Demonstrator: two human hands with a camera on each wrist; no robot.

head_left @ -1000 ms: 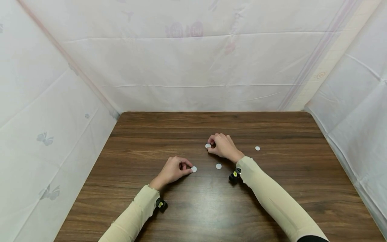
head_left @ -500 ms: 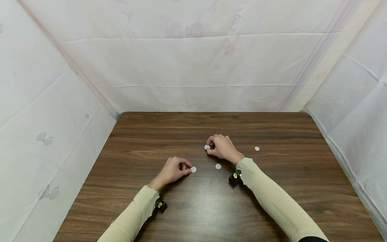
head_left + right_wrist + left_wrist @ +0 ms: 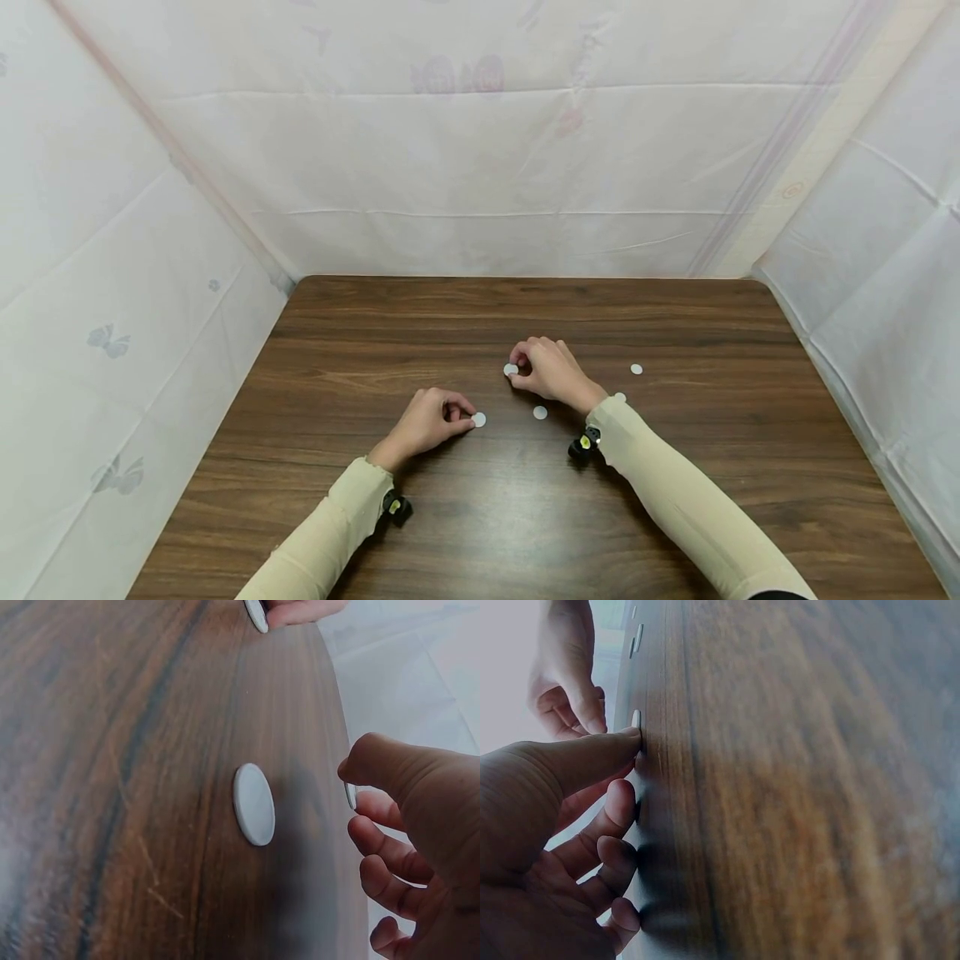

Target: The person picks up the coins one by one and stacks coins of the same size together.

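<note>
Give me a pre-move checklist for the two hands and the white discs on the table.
1. Left hand touches its disc with a fingertip: ok.
2. Right hand has its disc at thumb and fingertip: ok; whether lifted off the table: cannot tell.
3. Middle disc lies flat, free of both hands: ok.
4. Far right disc lies apart and untouched: ok.
5. Small disc by the right sleeve partly hidden: cannot tell.
</note>
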